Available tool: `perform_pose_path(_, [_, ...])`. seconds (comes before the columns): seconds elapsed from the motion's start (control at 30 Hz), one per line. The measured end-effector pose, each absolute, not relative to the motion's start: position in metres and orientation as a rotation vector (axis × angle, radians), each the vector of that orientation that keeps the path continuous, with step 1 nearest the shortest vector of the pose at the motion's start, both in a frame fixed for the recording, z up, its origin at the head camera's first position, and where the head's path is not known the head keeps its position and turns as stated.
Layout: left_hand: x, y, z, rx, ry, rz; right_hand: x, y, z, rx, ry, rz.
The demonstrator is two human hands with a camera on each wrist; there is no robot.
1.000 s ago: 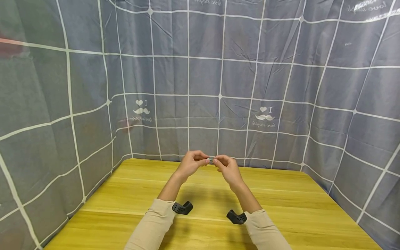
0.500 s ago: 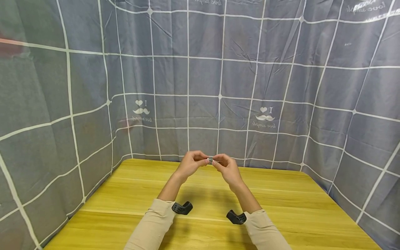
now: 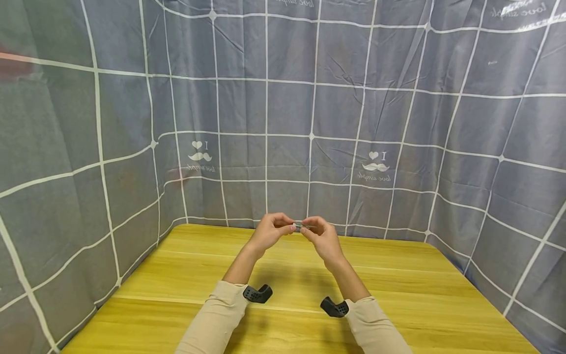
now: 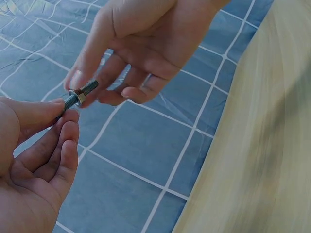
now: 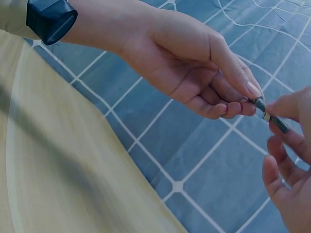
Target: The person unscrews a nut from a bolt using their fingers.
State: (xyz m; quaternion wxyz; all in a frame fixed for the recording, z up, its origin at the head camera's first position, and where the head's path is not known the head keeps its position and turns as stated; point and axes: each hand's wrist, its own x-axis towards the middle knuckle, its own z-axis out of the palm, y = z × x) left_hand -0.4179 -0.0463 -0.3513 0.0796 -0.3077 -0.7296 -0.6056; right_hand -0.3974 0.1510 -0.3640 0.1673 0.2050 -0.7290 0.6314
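In the head view, both hands meet above the far part of the table [image 3: 283,275]. My left hand [image 3: 267,235] pinches one end of a metal bolt [image 4: 91,87] between thumb and fingers, which hide that end. A hex nut [image 4: 77,97] sits partway along the threads, the bolt's free end sticking out past it toward my right hand [image 3: 326,241]. The thumb and forefinger of that hand pinch the nut, as the right wrist view also shows. Its other fingers are loosely bent below the bolt.
A grey-blue curtain [image 3: 287,113] with white grid lines hangs behind the table and along both sides. Black wrist-worn devices [image 3: 258,294] sit at the sleeve cuffs. The wooden tabletop stretches beneath the forearms.
The right thumb and forefinger have shifted slightly around the nut, the forefinger rising a little, and more of the bolt's free end shows. The left hand has stayed nearly still.
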Motion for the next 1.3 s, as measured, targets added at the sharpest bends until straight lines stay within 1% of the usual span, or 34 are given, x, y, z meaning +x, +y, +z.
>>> perform_pose_path(0.23, [-0.4161, -0.0456, -0.3498, -0.909, -2.186, -1.81, -0.3978, 0.1514, -0.3641, 0.52, -2.125, 1.773])
perform_pose_path(0.4, [-0.4152, -0.0454, -0.3486, -0.916, -2.189, -1.806, -0.3972, 0.1518, -0.3634, 0.559, -2.124, 1.771])
perform_pose_path(0.6, [-0.4153, -0.0456, -0.3481, -0.921, -2.195, -1.796, -0.3959, 0.1516, -0.3634, 0.529, -2.153, 1.776])
perform_pose_path(0.73, [-0.4158, -0.0455, -0.3489, -0.929, -2.189, -1.8, -0.3964, 0.1535, -0.3648, 0.574, -2.108, 1.778])
perform_pose_path(0.8, [-0.4161, -0.045, -0.3496, -0.94, -2.182, -1.814, -0.3913, 0.1533, -0.3599, 0.587, -2.109, 1.777])
perform_pose_path(1.03, [-0.4179, -0.047, -0.3496, -0.964, -2.174, -1.819, -0.3976, 0.152, -0.3647, 0.519, -2.136, 1.778])
perform_pose_path(1.3, [-0.4187, -0.0469, -0.3513, -0.944, -2.195, -1.804, -0.3967, 0.1528, -0.3657, 0.575, -2.127, 1.791])
